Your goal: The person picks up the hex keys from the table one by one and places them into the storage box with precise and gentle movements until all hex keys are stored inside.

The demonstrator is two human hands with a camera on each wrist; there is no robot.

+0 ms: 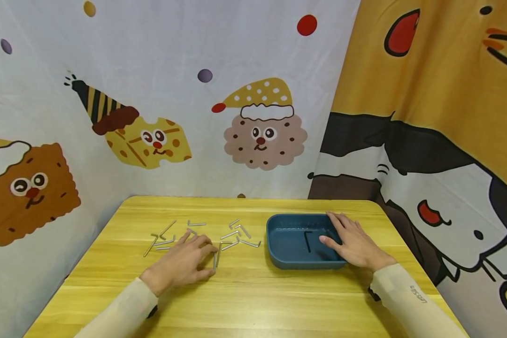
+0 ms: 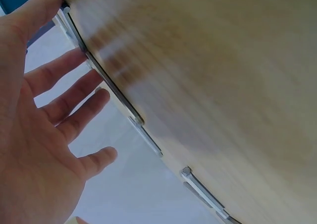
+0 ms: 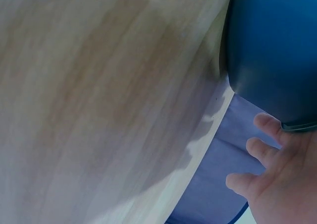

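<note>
Worktop with yellow wood grain lies under both sets of fingers. On it, the blue tray sits beneath the right hand, whose relaxed fingers rest over its right edge, thumb reaching inside, with no tight clasp showing. It should handle as light and fairly stiff, best held by that rim; it looks smooth, deep-walled and round-cornered.

Well apart from it, the left hand has its fingers spread, thumb and forefinger at opposite ends of one silver key (no firm pinch shows). Such keys look like metal: likely stiff, hard to break, light singly and a little slippery, so the middle of the long leg seems the surest hold. More silver keys lie scattered beyond and to either side of those fingers, slim rods bent into an L. One black key, likewise bent, lies inside the tray, just left of the right thumb.
</note>
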